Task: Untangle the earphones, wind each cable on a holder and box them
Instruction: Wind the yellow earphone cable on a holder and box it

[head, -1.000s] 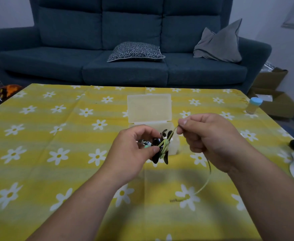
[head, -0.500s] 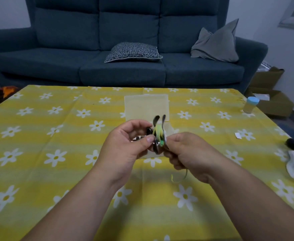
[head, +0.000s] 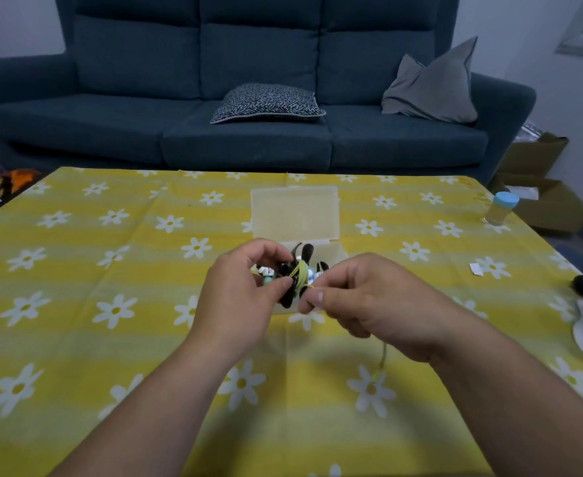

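Earphone cable (head: 302, 273) part-wound on black holder (head: 287, 299), box (head: 295, 211) at 12 o'clock. Left hand (head: 238, 297) grips holder; right hand (head: 362, 297) pinches cable. Risk: tension lost, coils spring off.

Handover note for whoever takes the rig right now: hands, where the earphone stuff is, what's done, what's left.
Left hand: grips the black holder above the table, in front of the box.
Right hand: pinches the yellow-green cable right beside the holder.
Cable: several turns are on the holder; a loose tail hangs below the right hand toward the tablecloth.
Box: translucent, open, lid laid back, behind the hands; the hands hide most of its inside.
Done: winding well under way.
Left: wind the tail, then put the holder in the box. Whether more earphones wait cannot be told.
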A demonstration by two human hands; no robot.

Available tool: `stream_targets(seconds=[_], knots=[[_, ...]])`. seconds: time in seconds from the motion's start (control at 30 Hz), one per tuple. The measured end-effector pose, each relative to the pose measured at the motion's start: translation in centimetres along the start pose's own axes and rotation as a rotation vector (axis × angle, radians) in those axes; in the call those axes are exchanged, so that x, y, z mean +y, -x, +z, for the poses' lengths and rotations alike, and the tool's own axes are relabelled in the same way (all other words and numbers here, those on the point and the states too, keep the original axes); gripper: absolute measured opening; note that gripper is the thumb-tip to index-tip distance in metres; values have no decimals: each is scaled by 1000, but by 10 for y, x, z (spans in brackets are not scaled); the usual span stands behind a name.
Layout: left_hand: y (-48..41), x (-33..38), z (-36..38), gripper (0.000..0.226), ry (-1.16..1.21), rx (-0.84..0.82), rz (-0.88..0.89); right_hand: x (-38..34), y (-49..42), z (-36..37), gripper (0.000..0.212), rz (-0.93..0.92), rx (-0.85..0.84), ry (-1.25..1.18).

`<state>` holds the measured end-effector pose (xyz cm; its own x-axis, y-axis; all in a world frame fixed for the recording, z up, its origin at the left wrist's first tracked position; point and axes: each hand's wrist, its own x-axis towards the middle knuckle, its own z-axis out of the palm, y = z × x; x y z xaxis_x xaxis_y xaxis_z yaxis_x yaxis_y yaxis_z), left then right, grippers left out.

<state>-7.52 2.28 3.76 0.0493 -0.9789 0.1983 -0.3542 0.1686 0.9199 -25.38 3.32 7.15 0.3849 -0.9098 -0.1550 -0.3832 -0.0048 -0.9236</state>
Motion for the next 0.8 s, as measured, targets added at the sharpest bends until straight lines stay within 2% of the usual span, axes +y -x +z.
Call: stream_targets(seconds=[0.17, 0.37, 0.47, 0.6, 0.67, 0.8], knots=[[3, 2, 2, 36, -56, -148, 14, 2, -2, -18, 26, -28, 255, -81], [8, 13, 3, 30, 246, -322, -21, 12, -5, -30, 25, 15, 455, 26], [9, 15, 3, 31, 434, -334, -51, 15, -8, -27, 24, 43, 405, -127], [8, 17, 4, 33, 583, -259, -91, 19, -11, -10, 34, 97, 286, -208], [7, 15, 5, 31, 562, -165, -100, 20, -13, 2, 40, 123, 195, -203], [3, 9, 5, 28, 398, 44, -79, 20, -12, 19, 30, 154, 66, -150]])
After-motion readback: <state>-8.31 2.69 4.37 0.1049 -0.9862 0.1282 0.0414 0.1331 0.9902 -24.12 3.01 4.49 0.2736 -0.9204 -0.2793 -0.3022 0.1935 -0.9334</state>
